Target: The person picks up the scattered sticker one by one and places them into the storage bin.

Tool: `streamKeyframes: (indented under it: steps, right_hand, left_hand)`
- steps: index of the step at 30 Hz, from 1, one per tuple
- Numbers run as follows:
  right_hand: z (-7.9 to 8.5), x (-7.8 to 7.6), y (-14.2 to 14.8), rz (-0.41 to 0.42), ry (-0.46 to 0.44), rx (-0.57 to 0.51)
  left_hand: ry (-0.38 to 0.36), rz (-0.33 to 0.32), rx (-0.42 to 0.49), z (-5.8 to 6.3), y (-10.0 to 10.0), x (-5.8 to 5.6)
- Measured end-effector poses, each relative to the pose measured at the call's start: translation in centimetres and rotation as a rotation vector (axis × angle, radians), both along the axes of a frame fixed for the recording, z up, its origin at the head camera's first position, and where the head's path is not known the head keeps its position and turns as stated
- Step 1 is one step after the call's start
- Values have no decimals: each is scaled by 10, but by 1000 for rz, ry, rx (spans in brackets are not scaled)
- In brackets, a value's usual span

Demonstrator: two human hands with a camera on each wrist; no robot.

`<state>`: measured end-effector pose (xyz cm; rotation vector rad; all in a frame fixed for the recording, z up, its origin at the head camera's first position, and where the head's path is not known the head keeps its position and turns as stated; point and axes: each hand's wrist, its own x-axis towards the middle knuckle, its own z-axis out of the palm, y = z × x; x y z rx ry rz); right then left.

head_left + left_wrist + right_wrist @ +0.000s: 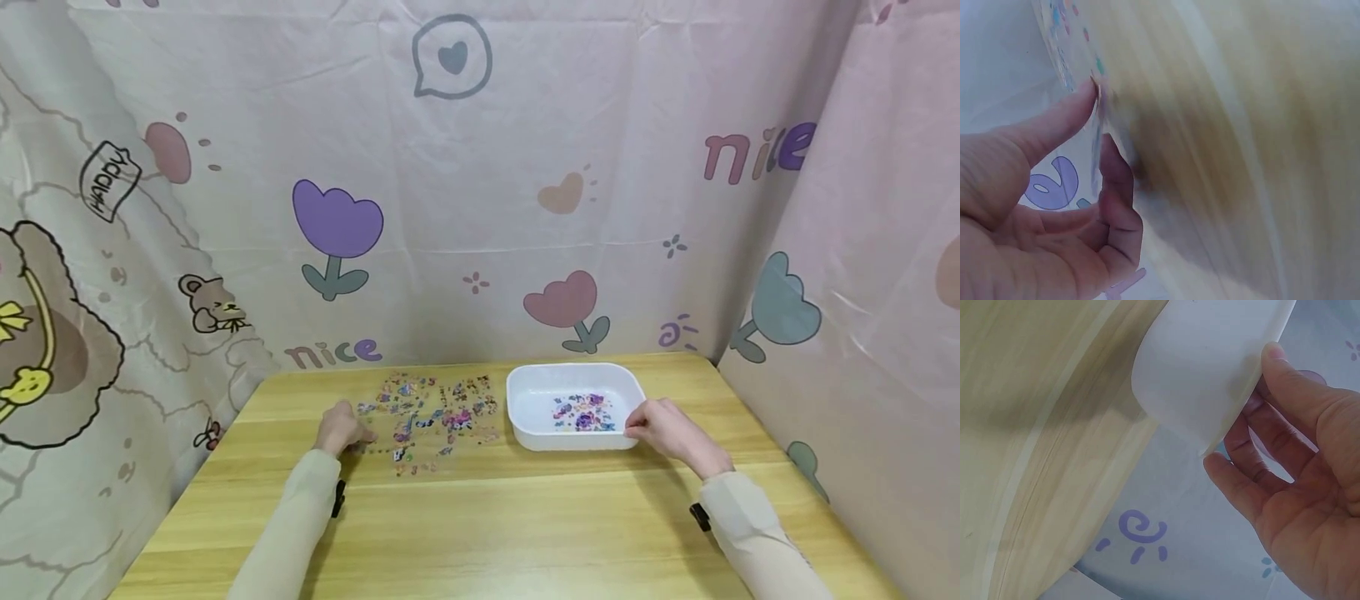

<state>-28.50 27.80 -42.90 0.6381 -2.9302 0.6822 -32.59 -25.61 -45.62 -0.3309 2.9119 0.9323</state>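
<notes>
A clear sheet dotted with small colourful sticker-like pieces lies left of centre on the table. My left hand is at its left edge; the left wrist view shows the thumb against the sheet's edge and the other fingers curled beside it. To the right stands a white plastic tub, with many small purple, pink and blue pieces on its bottom. At the tub's front right corner, my right hand grips the rim between thumb and fingers, seen close up in the right wrist view.
The wooden table extends toward me in front of the sheet and tub. A printed cloth hangs along the back and both sides, close behind the tub. A small black device shows at the left wrist, another at the right.
</notes>
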Motion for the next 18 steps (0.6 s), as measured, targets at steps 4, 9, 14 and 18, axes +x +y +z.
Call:
streamKeyframes:
  steps: [4, 9, 14, 18]
  right_hand:
    - [1, 1, 0, 1, -2, 4]
    - [1, 1, -2, 0, -1, -4]
    - [1, 2, -2, 18, 10, -6]
    - [1, 3, -2, 17, 13, -4]
  left_hand:
    - [11, -18, -3, 1, -4, 0]
    - [53, -34, -49, 8, -8, 1]
    - [143, -81, -98, 14, -13, 1]
    - [205, -136, -26, 20, -15, -2]
